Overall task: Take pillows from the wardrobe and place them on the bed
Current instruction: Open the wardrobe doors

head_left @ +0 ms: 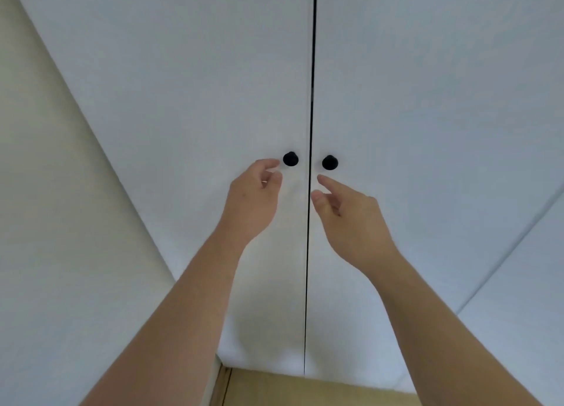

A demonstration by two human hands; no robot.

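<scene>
A white wardrobe fills the view, its two doors shut: the left door (195, 94) and the right door (427, 100), with a dark gap between them. Each door carries a round black knob, the left knob (290, 158) and the right knob (330, 162). My left hand (253, 201) is raised just left of the left knob, fingertips close to it, fingers apart and holding nothing. My right hand (351, 219) is a little below the right knob, fingers loosely curled and empty. No pillows or bed are in view.
A cream wall (45, 191) runs along the left of the wardrobe. A strip of light wooden floor (274, 387) shows at the bottom. Another white panel (525, 283) adjoins the wardrobe at the right.
</scene>
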